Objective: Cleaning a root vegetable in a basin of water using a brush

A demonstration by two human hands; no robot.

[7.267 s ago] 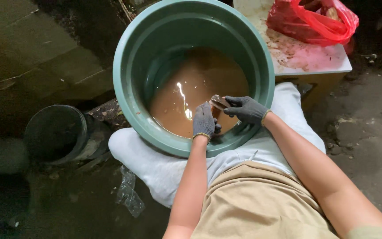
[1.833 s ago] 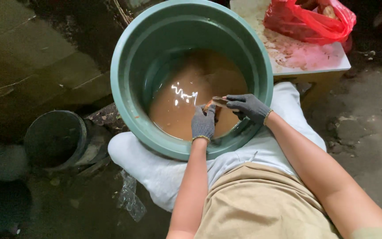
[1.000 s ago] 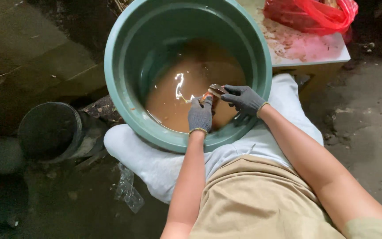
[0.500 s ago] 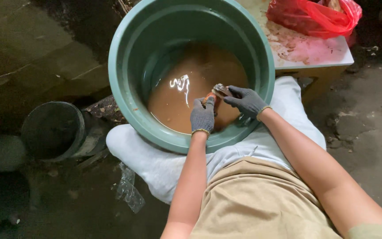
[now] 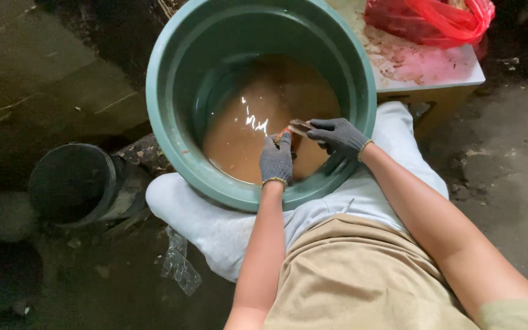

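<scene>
While both your gloved hands work low inside the tub (image 5: 172,79), the job looks to be in its middle stretch. Your left hand (image 5: 276,160) has its fingers curled round a small orange-brown piece (image 5: 283,132), of which only the top shows above the glove. Your right hand (image 5: 338,135) is closed on a thin flat tool (image 5: 299,127), its tip lying on that piece, just to the left of the right grip. What the piece is cannot be told; it is too small and half hidden.

Both grips sit just above the brown water (image 5: 245,128), which lies beyond and to the left of them and fills the tub's bottom. It is cloudy, so judging by that, a good deal of washing or scraping is done already. Whether more pieces wait under the water cannot be seen.

Beyond your right grip, well apart, a red bag (image 5: 435,21) lies on a stained white surface (image 5: 453,67). Far to the left of your left grip a dark bucket (image 5: 71,183) lies tipped on the floor. The tub rests against your pale cloth-covered lap (image 5: 215,226).
</scene>
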